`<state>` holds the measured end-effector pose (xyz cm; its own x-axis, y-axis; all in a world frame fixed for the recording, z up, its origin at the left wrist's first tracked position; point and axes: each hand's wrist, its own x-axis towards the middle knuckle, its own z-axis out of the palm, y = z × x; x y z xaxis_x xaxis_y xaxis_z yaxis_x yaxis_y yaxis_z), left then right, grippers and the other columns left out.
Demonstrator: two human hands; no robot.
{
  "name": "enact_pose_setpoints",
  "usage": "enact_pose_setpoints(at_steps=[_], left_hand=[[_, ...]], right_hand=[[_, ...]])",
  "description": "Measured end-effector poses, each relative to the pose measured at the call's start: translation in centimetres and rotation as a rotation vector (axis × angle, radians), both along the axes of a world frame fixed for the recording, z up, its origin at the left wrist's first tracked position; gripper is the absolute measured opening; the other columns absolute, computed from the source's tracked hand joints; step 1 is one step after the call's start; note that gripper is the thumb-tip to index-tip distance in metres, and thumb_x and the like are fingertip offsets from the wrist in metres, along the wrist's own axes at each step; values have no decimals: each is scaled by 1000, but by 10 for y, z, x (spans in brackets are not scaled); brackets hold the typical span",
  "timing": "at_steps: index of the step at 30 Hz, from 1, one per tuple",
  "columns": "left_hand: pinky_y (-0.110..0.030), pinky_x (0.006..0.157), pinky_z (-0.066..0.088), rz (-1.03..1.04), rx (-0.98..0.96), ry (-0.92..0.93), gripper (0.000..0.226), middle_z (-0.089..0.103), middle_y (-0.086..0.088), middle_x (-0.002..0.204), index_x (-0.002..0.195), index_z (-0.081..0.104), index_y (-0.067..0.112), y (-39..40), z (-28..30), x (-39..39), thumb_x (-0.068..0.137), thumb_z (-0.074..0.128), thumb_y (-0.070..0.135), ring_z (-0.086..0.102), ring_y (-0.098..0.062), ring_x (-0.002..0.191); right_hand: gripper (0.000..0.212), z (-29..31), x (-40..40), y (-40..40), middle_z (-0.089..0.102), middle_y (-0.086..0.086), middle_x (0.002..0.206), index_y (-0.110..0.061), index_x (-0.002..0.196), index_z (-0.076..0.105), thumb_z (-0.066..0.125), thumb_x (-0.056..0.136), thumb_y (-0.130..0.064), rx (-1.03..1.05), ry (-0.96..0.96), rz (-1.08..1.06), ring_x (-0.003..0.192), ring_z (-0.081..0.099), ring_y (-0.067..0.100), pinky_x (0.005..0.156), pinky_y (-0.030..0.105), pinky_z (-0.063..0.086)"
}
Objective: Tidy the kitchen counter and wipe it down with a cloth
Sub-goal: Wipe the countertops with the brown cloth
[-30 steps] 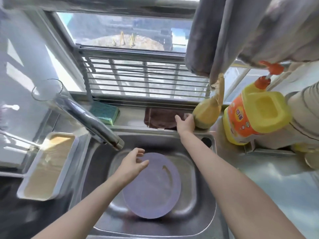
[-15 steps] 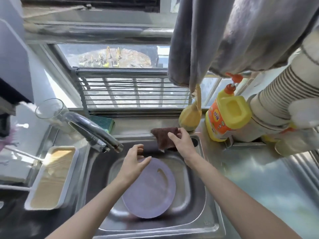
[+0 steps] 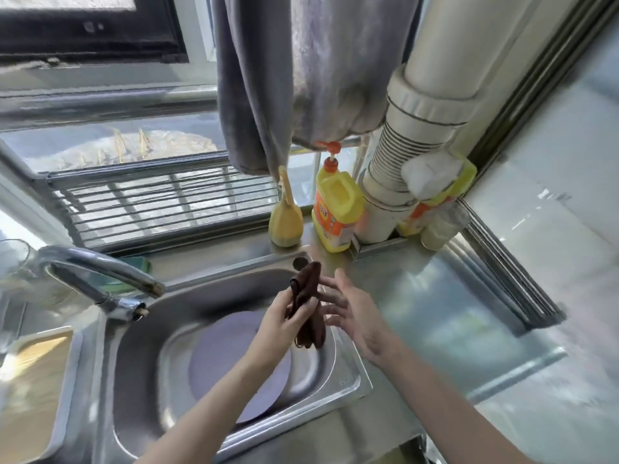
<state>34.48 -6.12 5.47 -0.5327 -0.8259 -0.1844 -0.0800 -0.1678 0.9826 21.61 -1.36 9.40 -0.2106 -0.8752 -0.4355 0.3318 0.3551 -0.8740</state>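
A dark brown cloth (image 3: 310,289) hangs bunched over the right side of the steel sink (image 3: 348,383). My left hand (image 3: 284,316) grips it around the middle, fingers curled on the fabric. My right hand (image 3: 355,309) is just to the right of the cloth with fingers spread and straight, its fingertips at or near the fabric. A purple plate (image 3: 227,356) lies flat in the sink bowl under my left forearm. The steel counter (image 3: 452,313) stretches to the right of the sink.
A curved faucet (image 3: 100,272) arches over the sink's left. A yellow dish-soap bottle (image 3: 336,212), a yellow brush (image 3: 286,222), a white pipe (image 3: 398,182) and a green sponge (image 3: 137,262) line the back. A grey towel (image 3: 301,78) hangs above. A tray (image 3: 30,390) sits left.
My right hand pulled the brown cloth off the back ledge and over the sink. My left hand rose from the plate and took hold of the cloth; the right hand's fingers opened.
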Motion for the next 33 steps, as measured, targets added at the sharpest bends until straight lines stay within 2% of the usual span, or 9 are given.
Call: enact_pose_setpoints(at_steps=[4, 7, 10, 13, 18, 22, 26, 30, 33], left_hand=[[-19, 65, 50, 12, 248, 132, 37, 73, 5, 84, 108, 61, 14, 16, 16, -20, 90, 42, 39, 67, -9, 77], [-29, 72, 50, 29, 399, 172, 44, 71, -7, 100, 107, 64, 21, 22, 29, -40, 94, 32, 47, 66, -19, 91], [-29, 57, 50, 13, 383, 202, 39, 68, -10, 88, 105, 66, 16, 31, 40, -64, 90, 43, 43, 65, -19, 73], [-30, 54, 46, 102, 383, 201, 37, 60, -18, 86, 97, 69, 8, 44, 45, -91, 79, 57, 39, 59, -23, 66], [-31, 55, 40, 240, 377, 148, 33, 56, -17, 80, 87, 66, 6, 63, 48, -133, 81, 57, 38, 52, -26, 62], [-27, 65, 51, 339, 225, 17, 24, 68, -3, 90, 92, 64, 22, 72, 48, -156, 95, 43, 32, 63, -17, 79], [-22, 64, 51, 298, 161, -108, 24, 66, 4, 91, 95, 62, 25, 89, 37, -176, 97, 39, 34, 63, -8, 77], [-16, 85, 46, 193, 149, -251, 20, 66, 3, 100, 99, 58, 23, 120, -1, -200, 98, 38, 27, 62, -8, 94], [-4, 69, 37, 120, 62, -471, 11, 59, 2, 90, 98, 51, 15, 146, -40, -216, 97, 40, 17, 55, -11, 86]], right_hand=[[39, 0, -10, 24, 63, -7, 108, -25, 128, 53, 59, 90, -21, -106, 148, 54, 93, 65, -1, 71, 9, 47], [68, -11, -17, 34, 44, -5, 114, -29, 140, 35, 68, 81, -38, -128, 610, 59, 113, 48, 3, 83, 0, 35], [84, -26, -32, 44, 38, -3, 115, -27, 145, 28, 53, 72, -62, -197, 871, 32, 115, 38, 10, 99, 13, 31], [67, -34, -57, 55, 42, 0, 114, -28, 144, 28, 48, 84, -49, -305, 968, -44, 110, 44, 15, 98, 23, 38], [37, -28, -116, 80, 55, -3, 112, -34, 126, 48, 43, 94, -17, -390, 618, -40, 101, 56, 0, 90, 16, 43], [24, -18, -176, 94, 66, -9, 97, -33, 97, 59, 40, 99, -18, -277, 421, -73, 95, 61, 8, 82, 19, 48], [24, -17, -221, 107, 61, -17, 100, -37, 95, 55, 37, 100, -21, -156, 471, 7, 95, 57, -5, 84, 16, 44], [16, -49, -240, 132, 60, -9, 101, -26, 103, 55, 40, 99, -27, 72, 545, 6, 101, 57, 10, 87, 27, 43], [17, -78, -246, 158, 62, -3, 104, -21, 110, 50, 50, 93, -24, 231, 598, 32, 102, 58, 17, 85, 29, 44]])
